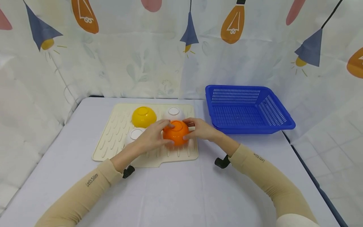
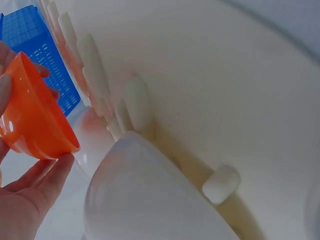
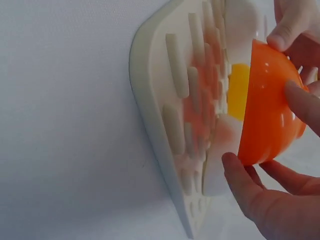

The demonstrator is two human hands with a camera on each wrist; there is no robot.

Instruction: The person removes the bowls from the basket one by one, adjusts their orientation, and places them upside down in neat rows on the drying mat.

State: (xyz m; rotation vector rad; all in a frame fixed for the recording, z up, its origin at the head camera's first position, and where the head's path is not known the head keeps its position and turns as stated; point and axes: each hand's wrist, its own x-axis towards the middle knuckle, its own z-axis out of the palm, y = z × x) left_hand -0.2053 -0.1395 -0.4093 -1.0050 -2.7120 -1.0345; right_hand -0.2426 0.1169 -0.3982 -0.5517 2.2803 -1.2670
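Note:
An orange bowl [image 1: 176, 135] is held upside down between both hands, its rim raised a little above a cream drying mat [image 1: 106, 148]. My left hand [image 1: 152, 137] grips its left side, fingers near the base and thumb low by the rim. On the opposite side my right hand [image 1: 202, 129] holds it with curled fingers and thumb. Around it, a yellow bowl [image 1: 143, 117], a white bowl [image 1: 173, 112] behind and another white bowl [image 1: 135, 133] at the left lie upside down on the mat. The left wrist view shows the nearer white bowl [image 2: 145, 195] large, below the orange one.
A blue perforated basket [image 1: 249, 126] stands at the back right of the table, right of the mat. The white-covered table [image 1: 175, 195] ends at a dark edge on the right. A patterned curtain [image 1: 158, 63] hangs behind it.

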